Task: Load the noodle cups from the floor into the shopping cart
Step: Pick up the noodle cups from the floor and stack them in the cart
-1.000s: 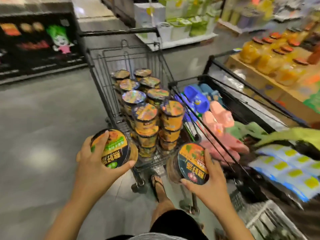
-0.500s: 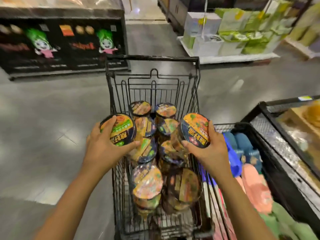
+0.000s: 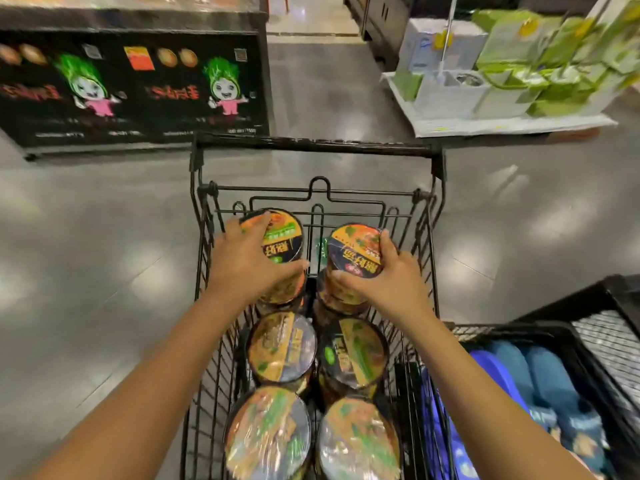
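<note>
Left grip (image 3: pixel 242 261) is clamped over the lid and rim of the left noodle cup (image 3: pixel 282 240), fingers across the top and thumb on the near side. Right grip (image 3: pixel 391 278) wraps the right noodle cup (image 3: pixel 353 251) the same way, fingertips on the far rim, thumb near. Both cups are inside the shopping cart (image 3: pixel 202 244) at its far end, side by side with a narrow gap between. Each sits above a lower cup; I cannot tell whether they are fully seated.

Step, as I judge it: placing, late stage, not yet released. Next move calls for settling each cup level on the lid below, then opening the fingers and lifting straight up so nothing tips.

Nearer the person, four stacked cups (image 3: pixel 282 348) fill the basket in two columns, lids up and packed tight.

Edges: the far wire flap is just beyond the fingertips. The left wall is just beside the left knuckles, and the right wall is close to the right wrist. Little sideways room; the clear way out is up and back.

Outside, open floor (image 3: pixel 86 271) lies to the left. A black crate (image 3: pixel 554 327) with blue slippers (image 3: pixel 540 368) sits near the cart's right side. No cups show on the floor here, so the remaining count is unknown.
</note>
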`<state>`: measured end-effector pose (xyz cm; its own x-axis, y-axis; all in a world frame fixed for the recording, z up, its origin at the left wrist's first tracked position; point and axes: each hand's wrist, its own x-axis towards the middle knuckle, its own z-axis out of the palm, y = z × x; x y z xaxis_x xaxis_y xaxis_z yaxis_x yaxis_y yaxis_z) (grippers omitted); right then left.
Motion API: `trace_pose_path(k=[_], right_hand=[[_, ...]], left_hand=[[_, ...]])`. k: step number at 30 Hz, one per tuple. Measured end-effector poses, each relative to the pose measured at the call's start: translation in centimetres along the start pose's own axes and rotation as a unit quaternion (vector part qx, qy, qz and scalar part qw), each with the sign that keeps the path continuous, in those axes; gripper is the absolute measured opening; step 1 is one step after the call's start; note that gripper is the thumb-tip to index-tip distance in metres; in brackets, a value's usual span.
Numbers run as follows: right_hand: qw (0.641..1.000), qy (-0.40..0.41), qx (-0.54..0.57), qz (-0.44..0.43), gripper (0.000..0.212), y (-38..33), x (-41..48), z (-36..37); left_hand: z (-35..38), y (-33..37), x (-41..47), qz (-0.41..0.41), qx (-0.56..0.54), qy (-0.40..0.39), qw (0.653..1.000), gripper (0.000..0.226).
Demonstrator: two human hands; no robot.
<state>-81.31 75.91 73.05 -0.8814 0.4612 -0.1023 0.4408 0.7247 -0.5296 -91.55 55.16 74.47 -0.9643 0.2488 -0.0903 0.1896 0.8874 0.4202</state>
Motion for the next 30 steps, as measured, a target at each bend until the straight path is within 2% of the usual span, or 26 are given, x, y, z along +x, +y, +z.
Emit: trace_pose_path(k=[6, 13, 17, 20, 27, 30], right_hand=[[0.998, -0.007, -0.064, 0.006, 0.129, 1.2, 2.1, 3.5], [0.996, 0.044, -0.068, 0.029, 0.13, 0.8, -0.2, 2.1], [0.993, 0.051, -0.057, 0.092, 0.135, 0.5, -7.4, 1.7], [0.987, 0.06, -0.078, 0.125, 0.141, 0.0, -14.4, 2.2], [0.973, 0.1, -0.11, 0.177, 0.14, -2.1, -28.7, 3.7], [0.965, 0.148, -0.11, 0.185, 0.133, -2.8, -34.5, 4.8]], left_hand=[[3.7, -1.0, 2.3, -0.012, 0.059, -0.041, 0.997, 0.112], [2.2, -2.2, 0.1, 0.018, 0.05, -0.021, 0.998, 0.105], [0.5, -3.6, -6.1, 0.03, 0.055, -0.014, 0.998, 0.102], [-0.2, -5.4, -12.5, 0.034, 0.056, -0.04, 0.997, 0.095], [-3.9, -9.6, -25.0, 0.077, 0.031, -0.086, 0.993, 0.086], [-5.0, -11.5, -29.3, 0.093, 0.037, -0.114, 0.988, 0.086]])
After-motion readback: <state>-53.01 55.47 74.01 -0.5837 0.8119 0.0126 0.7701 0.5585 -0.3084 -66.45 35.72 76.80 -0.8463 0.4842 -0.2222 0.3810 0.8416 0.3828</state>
